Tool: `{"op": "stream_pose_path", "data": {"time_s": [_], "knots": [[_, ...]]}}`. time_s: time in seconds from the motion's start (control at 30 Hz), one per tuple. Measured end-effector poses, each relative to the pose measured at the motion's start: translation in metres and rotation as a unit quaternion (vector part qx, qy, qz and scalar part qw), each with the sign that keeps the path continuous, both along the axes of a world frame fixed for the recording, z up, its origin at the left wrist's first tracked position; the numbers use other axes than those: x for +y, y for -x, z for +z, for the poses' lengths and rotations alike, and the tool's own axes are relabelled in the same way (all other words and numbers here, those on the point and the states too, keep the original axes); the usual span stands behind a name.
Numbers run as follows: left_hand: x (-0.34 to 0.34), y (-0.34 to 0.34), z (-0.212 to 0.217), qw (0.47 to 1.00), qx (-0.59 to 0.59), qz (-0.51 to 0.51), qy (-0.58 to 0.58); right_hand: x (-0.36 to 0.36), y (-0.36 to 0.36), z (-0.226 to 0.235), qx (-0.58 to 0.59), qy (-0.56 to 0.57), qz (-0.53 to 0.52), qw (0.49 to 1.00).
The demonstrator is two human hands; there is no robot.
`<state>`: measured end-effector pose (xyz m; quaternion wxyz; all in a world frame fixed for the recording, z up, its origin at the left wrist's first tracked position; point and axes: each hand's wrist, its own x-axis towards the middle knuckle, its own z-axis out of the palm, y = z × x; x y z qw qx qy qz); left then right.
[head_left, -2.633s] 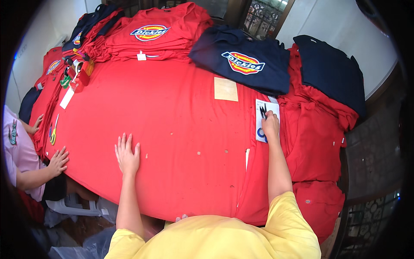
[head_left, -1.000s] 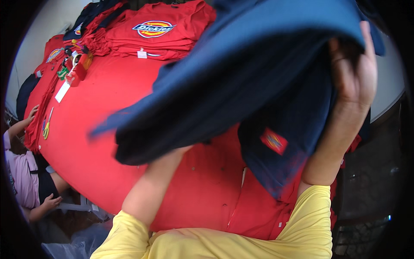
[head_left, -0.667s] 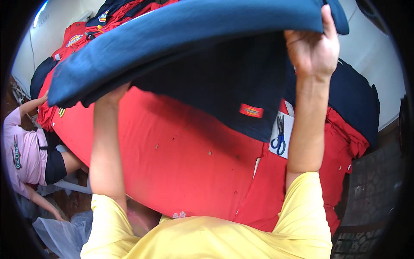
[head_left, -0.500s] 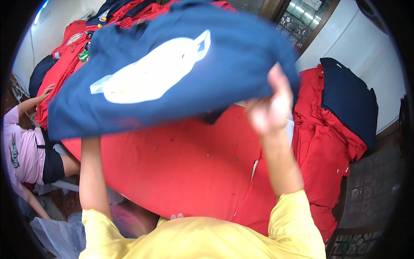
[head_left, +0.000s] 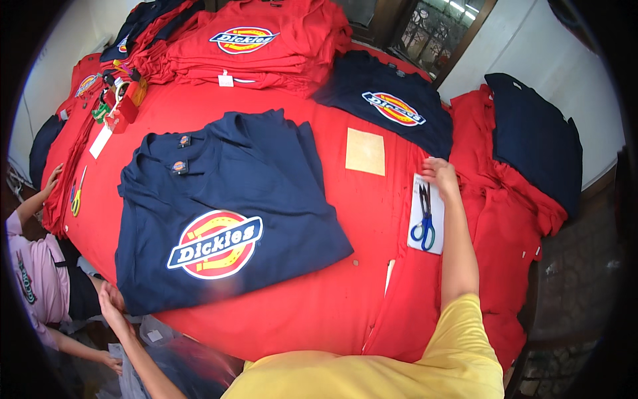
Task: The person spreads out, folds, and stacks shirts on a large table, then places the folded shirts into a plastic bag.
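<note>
Several navy T-shirts [head_left: 279, 219] lie flat in an uneven stack on the red cloth, the top one bearing a round red, yellow and white print. Beside the stack's near left corner is my left hand [head_left: 114, 307], its fingers stretched out and holding nothing. My right hand [head_left: 440, 175] hovers at the upper end of a white pad [head_left: 432, 236], fingers loosely bent and apart, with nothing visible in them. Blue-handled scissors [head_left: 424, 225] rest on that pad. Just beyond the right hand, another navy T-shirt [head_left: 392, 93] lies with its print up.
A red shirt stack [head_left: 256, 56] stands at the back. A tool box [head_left: 129, 100], yellow-handled scissors [head_left: 76, 199] and a tan card [head_left: 365, 151] lie on the red cloth [head_left: 299, 312]. A person in pink [head_left: 46, 259] works at the left; navy garments [head_left: 535, 146] are piled right.
The navy T-shirt that both hands held up in the air now lies on the table. Both hands have let go: the left moved down towards me, the right outward beside the white pad.
</note>
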<state>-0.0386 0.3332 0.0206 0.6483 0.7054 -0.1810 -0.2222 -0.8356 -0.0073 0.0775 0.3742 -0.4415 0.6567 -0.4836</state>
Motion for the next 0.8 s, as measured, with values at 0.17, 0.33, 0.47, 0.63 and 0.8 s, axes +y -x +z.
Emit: {"op": "stream_pose_path", "data": {"time_s": [0.17,0.33,0.47,0.63,0.8], "knots": [[-0.063,0.059,0.009,0.925,-0.321,-0.159,-0.123,-0.082,0.070,-0.027,0.497,-0.075,-0.217,0.837],[-0.059,0.094,-0.008,0.890,-0.405,-0.052,-0.204,-0.115,0.015,-0.020,0.421,-0.197,-0.304,0.832],[-0.061,0.076,-0.015,0.913,-0.346,-0.040,-0.211,-0.116,0.018,-0.007,0.408,-0.277,-0.282,0.823],[-0.067,0.061,-0.015,0.942,-0.282,-0.054,-0.176,-0.165,0.054,-0.032,0.338,-0.160,-0.266,0.889],[-0.084,0.063,-0.037,0.936,-0.319,-0.025,-0.149,-0.175,0.161,-0.051,0.364,-0.020,-0.289,0.885]]}}
